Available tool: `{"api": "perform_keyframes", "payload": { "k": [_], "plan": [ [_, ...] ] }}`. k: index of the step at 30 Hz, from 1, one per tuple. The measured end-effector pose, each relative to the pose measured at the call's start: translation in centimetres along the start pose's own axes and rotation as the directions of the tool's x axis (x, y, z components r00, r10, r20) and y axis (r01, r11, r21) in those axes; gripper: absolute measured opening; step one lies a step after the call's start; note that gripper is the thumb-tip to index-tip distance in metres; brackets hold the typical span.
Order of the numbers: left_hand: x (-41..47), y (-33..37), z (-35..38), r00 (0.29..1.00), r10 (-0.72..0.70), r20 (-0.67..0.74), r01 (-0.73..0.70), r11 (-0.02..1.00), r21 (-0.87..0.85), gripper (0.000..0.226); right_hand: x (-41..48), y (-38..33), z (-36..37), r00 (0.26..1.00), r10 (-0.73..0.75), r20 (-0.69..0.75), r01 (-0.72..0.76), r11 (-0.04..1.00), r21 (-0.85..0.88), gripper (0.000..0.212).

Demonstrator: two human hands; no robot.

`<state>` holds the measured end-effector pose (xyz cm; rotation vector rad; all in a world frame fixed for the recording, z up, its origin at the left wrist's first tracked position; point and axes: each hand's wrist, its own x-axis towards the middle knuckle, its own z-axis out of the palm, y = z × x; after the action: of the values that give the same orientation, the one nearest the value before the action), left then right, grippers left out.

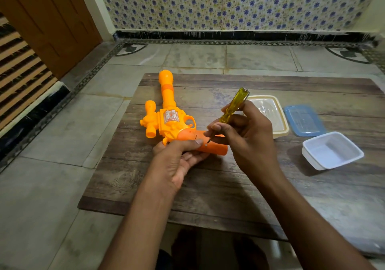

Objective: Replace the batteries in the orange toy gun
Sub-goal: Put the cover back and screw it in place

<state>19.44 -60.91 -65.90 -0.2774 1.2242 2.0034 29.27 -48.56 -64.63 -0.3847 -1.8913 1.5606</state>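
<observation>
The orange toy gun point(166, 119) lies on the wooden board point(208, 186), barrel pointing away, darker orange grip toward me. My left hand point(177, 161) holds the grip from below, thumb across its top. My right hand point(248, 136) pinches a screwdriver with a clear yellow handle point(234, 105). Its thin metal tip touches a small screw hole on the grip, just right of my left thumb. No batteries are visible.
A cream container point(270, 113) with a clear lid sits behind my right hand. A blue-rimmed lid point(304, 119) lies to its right. An open white tub point(333, 151) stands at the board's right edge. The board rests on a tiled floor near a wooden door point(52, 19).
</observation>
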Motion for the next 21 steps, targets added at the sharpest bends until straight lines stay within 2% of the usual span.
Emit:
{"api": "perform_keyframes", "payload": {
  "k": [15, 21],
  "plan": [
    [0.13, -0.03, -0.25, 1.0, 0.016, 0.024, -0.016, 1.0, 0.022, 0.058, 0.27, 0.31, 0.14, 0.994, 0.109, -0.003, -0.108, 0.989, 0.105, 0.016],
    [0.18, -0.04, -0.38, 0.999, 0.015, 0.036, -0.016, 1.0, 0.027, 0.057, 0.23, 0.36, 0.03, 0.994, 0.105, 0.011, -0.106, 0.993, 0.061, 0.016]
  ]
}}
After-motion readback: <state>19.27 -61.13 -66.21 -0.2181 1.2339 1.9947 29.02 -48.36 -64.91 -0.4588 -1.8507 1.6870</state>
